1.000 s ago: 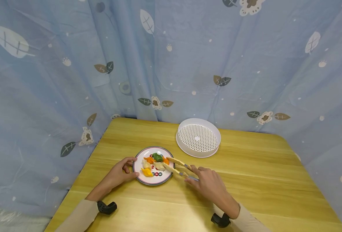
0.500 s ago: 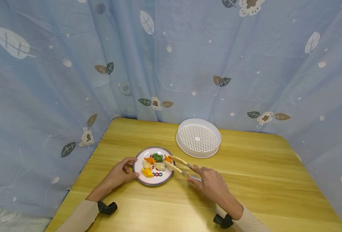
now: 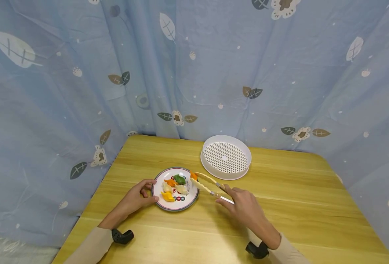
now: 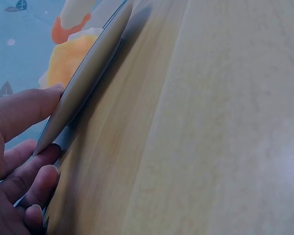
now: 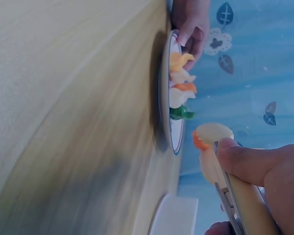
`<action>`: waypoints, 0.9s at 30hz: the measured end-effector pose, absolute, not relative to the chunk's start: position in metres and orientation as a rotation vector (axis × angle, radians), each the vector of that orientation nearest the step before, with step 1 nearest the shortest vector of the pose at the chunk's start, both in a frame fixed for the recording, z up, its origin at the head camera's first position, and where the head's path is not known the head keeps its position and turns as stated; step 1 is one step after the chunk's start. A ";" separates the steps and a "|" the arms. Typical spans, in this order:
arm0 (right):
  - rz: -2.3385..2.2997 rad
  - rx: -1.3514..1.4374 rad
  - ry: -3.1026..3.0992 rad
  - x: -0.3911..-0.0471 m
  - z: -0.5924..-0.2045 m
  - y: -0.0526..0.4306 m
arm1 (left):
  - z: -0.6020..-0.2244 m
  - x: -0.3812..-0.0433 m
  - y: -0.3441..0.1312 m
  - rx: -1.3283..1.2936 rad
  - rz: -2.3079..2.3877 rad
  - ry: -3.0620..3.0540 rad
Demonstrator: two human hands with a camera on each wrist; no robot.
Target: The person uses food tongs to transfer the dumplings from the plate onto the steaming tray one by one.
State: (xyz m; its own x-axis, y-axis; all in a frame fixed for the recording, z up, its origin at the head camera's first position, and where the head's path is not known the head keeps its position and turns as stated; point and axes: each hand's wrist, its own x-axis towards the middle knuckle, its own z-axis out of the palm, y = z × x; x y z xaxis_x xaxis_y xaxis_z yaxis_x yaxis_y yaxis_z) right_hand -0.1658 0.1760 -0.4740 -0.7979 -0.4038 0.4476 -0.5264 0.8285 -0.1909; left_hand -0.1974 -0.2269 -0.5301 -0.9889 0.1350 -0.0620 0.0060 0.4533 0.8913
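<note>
Left forearm in a beige sleeve comes in from the bottom-left, wrist low on the table. Left hand lies flat-ish beside the plate; thumb and fingers curl onto the plate's left rim and pinch it. Left wrist view confirms it: thumb on top of the rim, other fingers tucked under the edge.

Right forearm enters from the bottom-right, angled up and left. Right hand grips the tongs at the handle end, fingers wrapped round both arms and squeezing. The tongs point left toward the plate, raised off the table, tips at the plate's far-right rim.

Orange dumpling sits clamped between the tong tips, just above the plate's right edge. Right wrist view shows it held between the cream-coloured tong ends, clear of the plate.

On the plate: green piece, orange piece, two pale pieces, yellow piece, bunched together near the middle.

Further back, well apart from the plate: white perforated steamer tray, on the table near the blue curtain.
</note>
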 end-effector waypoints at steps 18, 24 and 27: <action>0.489 0.673 -2.513 -0.172 -0.463 0.185 | -0.531 -0.196 -0.226 0.104 1.564 2.579; 0.519 0.661 -2.505 -0.178 -0.458 0.191 | -0.530 -0.196 -0.226 0.112 1.563 2.582; 0.520 0.665 -2.481 -0.182 -0.457 0.195 | -0.530 -0.196 -0.226 0.120 1.559 2.584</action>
